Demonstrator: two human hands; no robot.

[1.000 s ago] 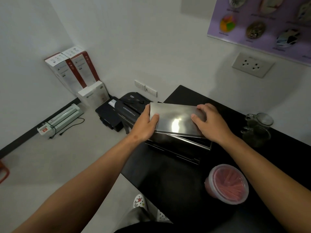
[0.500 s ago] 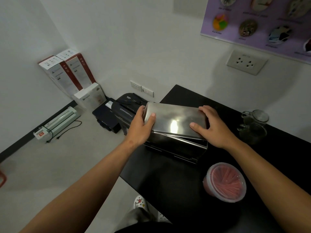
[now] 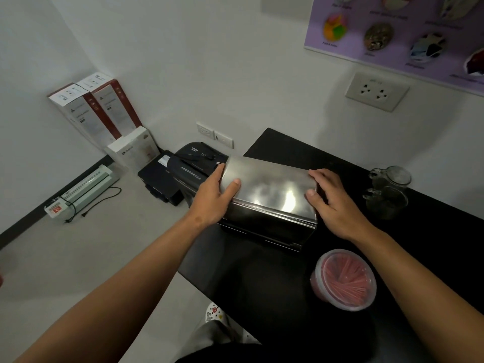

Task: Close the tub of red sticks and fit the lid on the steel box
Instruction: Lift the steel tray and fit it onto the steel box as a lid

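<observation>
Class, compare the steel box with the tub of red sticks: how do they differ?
The steel box is rectangular, opaque and shiny; the tub of red sticks is round, and its sticks show through the plastic. Both hands, left and right, hold the steel lid on the box; nothing touches the tub. Both stand on the black table.

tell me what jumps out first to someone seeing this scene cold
Both hands, left hand and right hand, grip the ends of a shiny steel lid on the steel box at the black table's far-left corner. Nearer, on the right, sits a lidded tub of red sticks.
</observation>
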